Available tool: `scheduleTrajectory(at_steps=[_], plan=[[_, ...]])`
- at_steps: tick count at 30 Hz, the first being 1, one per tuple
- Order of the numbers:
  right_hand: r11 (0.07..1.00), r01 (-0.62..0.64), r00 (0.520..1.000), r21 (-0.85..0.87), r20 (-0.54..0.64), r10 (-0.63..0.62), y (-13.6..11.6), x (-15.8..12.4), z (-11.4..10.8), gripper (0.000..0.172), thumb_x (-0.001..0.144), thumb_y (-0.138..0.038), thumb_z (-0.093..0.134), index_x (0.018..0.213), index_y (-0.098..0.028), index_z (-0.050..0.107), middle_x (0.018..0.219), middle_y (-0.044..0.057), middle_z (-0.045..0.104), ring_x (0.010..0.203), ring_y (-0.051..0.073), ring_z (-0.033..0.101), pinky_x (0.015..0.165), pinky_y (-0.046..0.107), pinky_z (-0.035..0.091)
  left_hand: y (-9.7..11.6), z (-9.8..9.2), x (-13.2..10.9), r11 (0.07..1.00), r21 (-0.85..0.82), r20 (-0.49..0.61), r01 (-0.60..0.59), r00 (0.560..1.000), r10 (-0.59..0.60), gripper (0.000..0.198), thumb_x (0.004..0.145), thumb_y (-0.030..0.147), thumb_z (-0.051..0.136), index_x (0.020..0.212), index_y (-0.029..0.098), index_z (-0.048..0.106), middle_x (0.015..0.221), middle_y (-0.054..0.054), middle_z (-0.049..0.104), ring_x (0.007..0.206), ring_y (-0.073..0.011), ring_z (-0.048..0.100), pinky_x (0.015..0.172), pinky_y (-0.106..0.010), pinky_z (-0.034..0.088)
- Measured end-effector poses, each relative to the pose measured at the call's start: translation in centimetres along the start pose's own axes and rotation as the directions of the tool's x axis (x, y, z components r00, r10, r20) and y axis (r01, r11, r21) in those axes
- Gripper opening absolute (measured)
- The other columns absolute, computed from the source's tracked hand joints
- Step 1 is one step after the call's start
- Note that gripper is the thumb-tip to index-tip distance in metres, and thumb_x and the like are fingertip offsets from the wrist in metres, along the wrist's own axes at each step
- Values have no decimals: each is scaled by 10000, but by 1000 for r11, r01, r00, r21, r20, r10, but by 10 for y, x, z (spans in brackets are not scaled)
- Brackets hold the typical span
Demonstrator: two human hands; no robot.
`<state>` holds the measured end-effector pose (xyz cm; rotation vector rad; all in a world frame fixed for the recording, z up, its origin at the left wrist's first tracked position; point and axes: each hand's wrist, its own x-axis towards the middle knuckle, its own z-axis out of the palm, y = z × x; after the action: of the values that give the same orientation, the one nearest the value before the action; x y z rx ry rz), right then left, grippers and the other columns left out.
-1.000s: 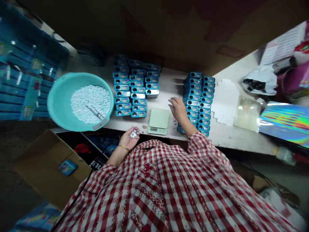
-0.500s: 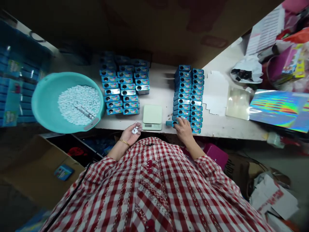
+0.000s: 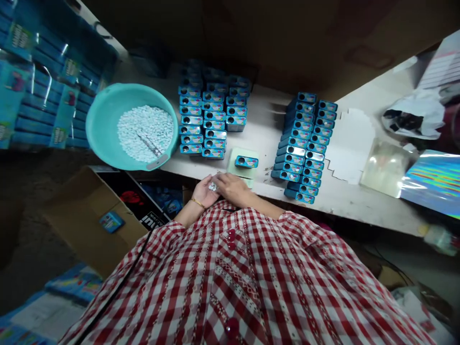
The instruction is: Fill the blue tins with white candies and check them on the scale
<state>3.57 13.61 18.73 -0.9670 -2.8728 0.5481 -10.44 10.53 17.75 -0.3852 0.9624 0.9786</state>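
Observation:
My left hand (image 3: pixel 203 193) is cupped palm up near the table's front edge, holding a few small white tablets (image 3: pixel 212 186). Over it reaches my right hand (image 3: pixel 233 189), its fingers drawn together at the tablets; whether any sit between the fingertips is hidden. Just beyond the hands, a blue tin (image 3: pixel 246 162) lies on a pale green scale (image 3: pixel 233 169), whose front is partly covered by my right hand. A teal basin (image 3: pixel 100 127) to the left holds a heap of the same white tablets (image 3: pixel 145 129) with a scoop-like strip in it.
Rows of blue tins (image 3: pixel 214 115) stand left of the scale, and two more columns of tins (image 3: pixel 302 143) stand to the right. A cardboard panel (image 3: pixel 287 43) rises behind. An open carton (image 3: pixel 86 215) is below left. Plastic-wrapped tins (image 3: pixel 43 91) are stacked far left.
My right hand has left the tins on the right and come over to my left palm. One blue tin now lies on the scale. The view has shifted and turned.

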Motion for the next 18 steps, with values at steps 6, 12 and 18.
scheduleTrajectory(at_steps=[6, 12, 18], plan=[[986, 108, 988, 130, 97, -121, -31, 16, 20, 208, 907, -117, 399, 994, -106, 587, 1024, 111, 553, 933, 188, 502, 784, 317, 450, -1, -25, -8, 1000, -4, -65, 4, 998, -4, 418, 933, 261, 295, 1236, 83, 522, 1003, -124, 687, 894, -175, 661, 807, -300, 522], [964, -14, 987, 266, 158, -29, -28, 18, 31, 167, 873, -162, 491, 1008, -141, 587, 1031, 84, 528, 823, 150, 524, 689, 269, 451, -1, -22, -15, 999, 39, -109, 36, 994, -32, 361, 920, 226, 317, 1114, 90, 589, 901, -114, 697, 878, -207, 669, 823, -351, 532], [937, -30, 993, 349, 121, -14, -22, 11, 16, 170, 854, -155, 495, 987, -153, 601, 1026, 71, 526, 815, 141, 523, 693, 252, 447, 0, -18, -7, 998, 49, -63, 38, 997, -34, 309, 907, 173, 335, 997, 103, 622, 637, -41, 657, 623, -142, 655, 692, -274, 552]])
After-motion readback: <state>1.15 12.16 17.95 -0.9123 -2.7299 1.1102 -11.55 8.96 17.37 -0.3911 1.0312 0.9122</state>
